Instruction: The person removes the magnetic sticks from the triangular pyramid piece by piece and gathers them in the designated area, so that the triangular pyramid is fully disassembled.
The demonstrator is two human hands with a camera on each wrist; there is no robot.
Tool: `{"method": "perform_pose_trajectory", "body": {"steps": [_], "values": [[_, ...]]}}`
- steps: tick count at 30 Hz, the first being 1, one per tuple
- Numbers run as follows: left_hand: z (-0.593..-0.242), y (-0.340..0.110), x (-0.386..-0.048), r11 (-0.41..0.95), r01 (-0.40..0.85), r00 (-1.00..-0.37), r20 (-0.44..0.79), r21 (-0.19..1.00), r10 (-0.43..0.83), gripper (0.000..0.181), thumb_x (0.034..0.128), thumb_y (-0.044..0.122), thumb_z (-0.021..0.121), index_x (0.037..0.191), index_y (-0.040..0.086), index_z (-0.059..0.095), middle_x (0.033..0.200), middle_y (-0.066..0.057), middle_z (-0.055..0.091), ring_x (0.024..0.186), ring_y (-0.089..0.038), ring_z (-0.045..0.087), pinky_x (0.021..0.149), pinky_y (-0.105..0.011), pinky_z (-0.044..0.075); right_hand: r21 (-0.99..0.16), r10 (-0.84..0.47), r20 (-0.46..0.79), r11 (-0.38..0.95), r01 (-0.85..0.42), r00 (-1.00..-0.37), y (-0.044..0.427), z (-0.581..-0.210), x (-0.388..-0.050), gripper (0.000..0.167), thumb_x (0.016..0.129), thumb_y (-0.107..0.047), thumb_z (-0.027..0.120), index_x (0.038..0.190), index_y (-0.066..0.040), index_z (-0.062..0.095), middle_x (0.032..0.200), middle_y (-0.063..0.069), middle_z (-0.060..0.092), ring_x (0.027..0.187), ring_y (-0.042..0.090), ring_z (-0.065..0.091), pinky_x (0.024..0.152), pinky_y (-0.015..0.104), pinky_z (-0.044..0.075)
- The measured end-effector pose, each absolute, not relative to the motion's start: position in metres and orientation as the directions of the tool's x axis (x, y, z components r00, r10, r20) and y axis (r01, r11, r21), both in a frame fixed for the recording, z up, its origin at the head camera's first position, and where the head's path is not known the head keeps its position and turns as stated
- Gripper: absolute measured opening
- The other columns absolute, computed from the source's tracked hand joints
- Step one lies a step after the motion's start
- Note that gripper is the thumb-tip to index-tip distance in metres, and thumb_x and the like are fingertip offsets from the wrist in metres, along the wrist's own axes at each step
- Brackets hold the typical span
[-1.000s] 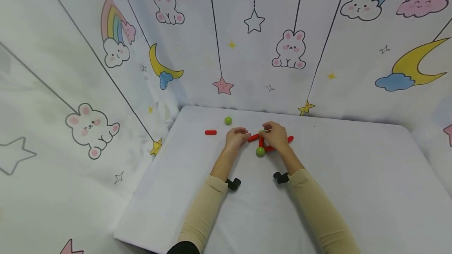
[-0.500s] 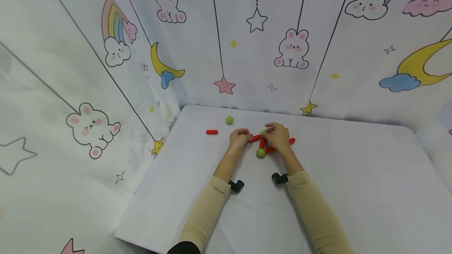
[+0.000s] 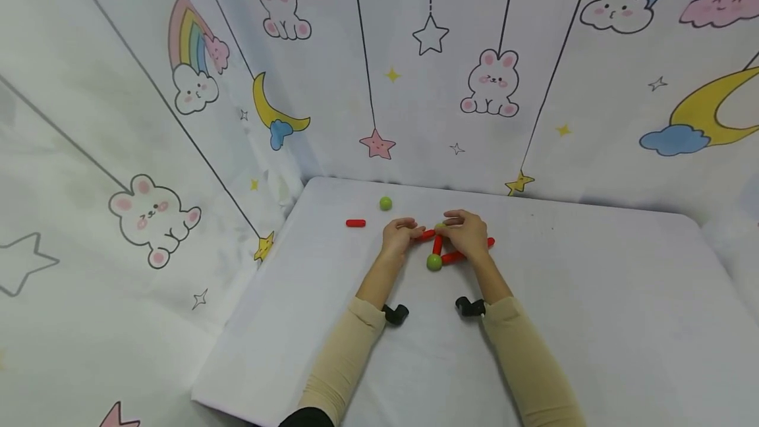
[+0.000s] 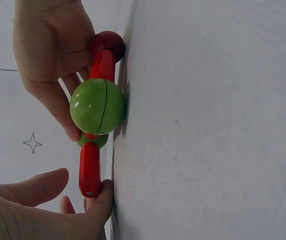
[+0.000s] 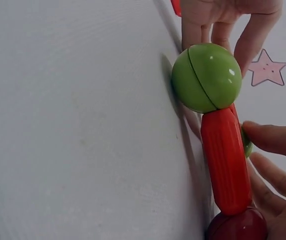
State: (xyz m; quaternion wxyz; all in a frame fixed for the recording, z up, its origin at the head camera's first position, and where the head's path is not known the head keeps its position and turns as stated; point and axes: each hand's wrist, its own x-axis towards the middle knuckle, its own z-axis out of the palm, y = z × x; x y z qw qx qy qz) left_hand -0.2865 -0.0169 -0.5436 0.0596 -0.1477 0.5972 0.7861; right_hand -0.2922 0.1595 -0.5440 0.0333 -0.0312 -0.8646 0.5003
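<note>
Red rods and balls are joined in a small frame on the table. My right hand [image 3: 467,234] pinches its far green ball [image 5: 247,141] between thumb and fingers. From that ball a red rod [image 4: 90,170] points left, and my left hand [image 3: 398,237] touches its free end with the fingers, thumb apart from it. Nearest me is another green ball [image 3: 434,262], with one red rod [image 3: 437,244] running away and another red rod [image 5: 226,161] leading to a dark red ball [image 4: 107,46]. In the head view my right hand hides the dark red ball.
A loose green ball [image 3: 385,203] and a loose red rod [image 3: 356,223] lie at the back left of the white table [image 3: 593,295]. Another rod's red end [image 3: 491,242] shows right of my right hand. A patterned cloth wall [image 3: 332,84] stands behind.
My left hand has come slightly right, to the rod's end. The joined frame has shifted a little towards me, its near green ball most visibly. My right hand keeps its pinch.
</note>
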Motion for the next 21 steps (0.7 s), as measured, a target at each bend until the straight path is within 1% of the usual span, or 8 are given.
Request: {"method": "perform_pose_trajectory", "body": {"steps": [3, 6, 11, 15, 21], "values": [[-0.545, -0.0186, -0.2862, -0.293, -0.28, -0.948, -0.312, 0.914, -0.066, 0.048, 0.0901, -0.012, 0.068, 0.136, -0.008, 0.056, 0.133, -0.022, 0.06, 0.117, -0.03, 0.071, 0.104, -0.037, 0.054, -0.869, 0.093, 0.031, 0.495, 0.02, -0.995, 0.1605, -0.5443, -0.2919, 0.045, 0.087, -0.022, 0.086, 0.128, -0.009, 0.072, 0.114, 0.012, 0.078, 0.108, 0.03, 0.073, 0.091, 0.046, 0.057], [-0.5465, -0.0204, -0.2865, -0.301, -0.291, -0.946, -0.319, 0.908, -0.049, 0.05, 0.0907, -0.012, 0.067, 0.139, -0.007, 0.054, 0.138, -0.024, 0.057, 0.118, -0.029, 0.071, 0.106, -0.038, 0.053, -0.878, 0.108, 0.017, 0.478, 0.037, -0.994, 0.1616, -0.543, -0.2907, 0.048, 0.087, -0.023, 0.086, 0.13, -0.01, 0.071, 0.114, 0.012, 0.078, 0.107, 0.029, 0.074, 0.09, 0.045, 0.059], [-0.547, -0.0203, -0.2874, -0.318, -0.295, -0.947, -0.32, 0.901, -0.028, 0.054, 0.09, -0.012, 0.069, 0.141, -0.008, 0.051, 0.141, -0.025, 0.056, 0.118, -0.028, 0.071, 0.108, -0.039, 0.052, -0.893, 0.112, -0.022, 0.444, 0.07, -0.993, 0.164, -0.5358, -0.2879, 0.055, 0.087, -0.02, 0.085, 0.138, -0.011, 0.066, 0.118, 0.012, 0.077, 0.114, 0.032, 0.071, 0.096, 0.049, 0.057], [-0.5472, -0.0191, -0.2877, -0.325, -0.292, -0.947, -0.32, 0.899, -0.034, 0.055, 0.0894, -0.011, 0.071, 0.14, -0.008, 0.052, 0.14, -0.025, 0.057, 0.117, -0.027, 0.071, 0.103, -0.037, 0.055, -0.897, 0.106, -0.03, 0.435, 0.074, -0.994, 0.165, -0.5352, -0.2881, 0.056, 0.088, -0.02, 0.085, 0.14, -0.012, 0.065, 0.118, 0.011, 0.077, 0.119, 0.034, 0.067, 0.099, 0.05, 0.054], [-0.5491, -0.0202, -0.2888, -0.355, -0.273, -0.95, -0.309, 0.894, -0.048, 0.057, 0.0884, -0.014, 0.071, 0.141, -0.01, 0.049, 0.138, -0.027, 0.056, 0.115, -0.029, 0.072, 0.095, -0.033, 0.059, -0.901, 0.103, -0.023, 0.428, 0.065, -0.994, 0.1643, -0.5363, -0.2888, 0.055, 0.088, -0.018, 0.085, 0.139, -0.014, 0.066, 0.115, 0.01, 0.078, 0.119, 0.033, 0.067, 0.097, 0.048, 0.055]]}}
